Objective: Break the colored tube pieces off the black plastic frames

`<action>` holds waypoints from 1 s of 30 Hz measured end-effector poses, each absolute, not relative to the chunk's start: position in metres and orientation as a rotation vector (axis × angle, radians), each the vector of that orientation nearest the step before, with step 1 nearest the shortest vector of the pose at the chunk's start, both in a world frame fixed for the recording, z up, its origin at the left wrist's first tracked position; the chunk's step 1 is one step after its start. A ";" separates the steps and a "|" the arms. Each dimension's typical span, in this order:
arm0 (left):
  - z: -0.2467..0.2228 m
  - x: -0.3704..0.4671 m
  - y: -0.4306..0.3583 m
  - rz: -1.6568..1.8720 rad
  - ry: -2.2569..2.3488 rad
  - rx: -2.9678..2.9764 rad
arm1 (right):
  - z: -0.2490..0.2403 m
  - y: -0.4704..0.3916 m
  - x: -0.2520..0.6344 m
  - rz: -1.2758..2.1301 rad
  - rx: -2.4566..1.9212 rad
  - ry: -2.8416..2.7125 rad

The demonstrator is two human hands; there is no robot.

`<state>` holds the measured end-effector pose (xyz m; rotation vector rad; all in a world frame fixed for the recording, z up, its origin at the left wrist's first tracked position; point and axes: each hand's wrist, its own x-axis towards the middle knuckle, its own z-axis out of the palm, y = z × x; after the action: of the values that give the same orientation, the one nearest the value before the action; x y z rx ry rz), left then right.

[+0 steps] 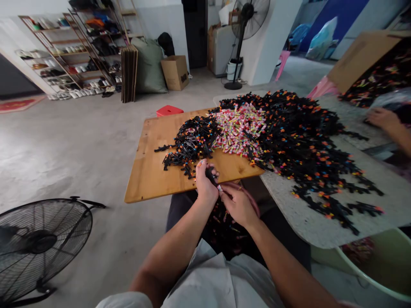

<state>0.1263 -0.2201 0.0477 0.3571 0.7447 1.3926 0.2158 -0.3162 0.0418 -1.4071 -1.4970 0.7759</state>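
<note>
My left hand (206,183) is closed round a black toy gun (211,175) just over the front edge of the wooden board. Close beside it, my right hand (238,204) pinches a small white-and-pink piece (219,188) at the lower end of the toy gun. Whether that piece is joined to the toy gun I cannot tell. Beyond my hands on the board lie a small pile of black toy guns (195,139) with orange and blue tips, and a heap of small pink, white and yellow pieces (239,128).
A large pile of black toy guns (295,128) covers much of the grey table (362,171). At the right, another person's hand (383,119) is near a tilted cardboard box (361,60). A pale tub (379,273) stands below, and a floor fan (41,241) at left.
</note>
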 end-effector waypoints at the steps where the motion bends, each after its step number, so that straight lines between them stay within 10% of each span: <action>1: 0.048 0.126 -0.222 1.378 0.730 0.350 | 0.042 -0.317 0.216 0.766 -1.403 -1.520; 13: 0.008 0.077 -0.181 1.344 1.243 1.530 | 0.024 -0.336 0.318 1.079 -1.792 -1.822; 21: -0.023 0.036 -0.160 0.818 1.334 2.697 | 0.031 -0.268 0.358 0.184 -2.250 -1.636; 30: -0.039 0.042 -0.142 0.858 0.770 2.600 | 0.034 -0.143 0.305 0.124 -2.356 -1.837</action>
<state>0.0423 -0.1416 -0.0392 2.6002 0.7698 0.8582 0.3046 -0.1434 0.0345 -2.3559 -1.8368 0.1242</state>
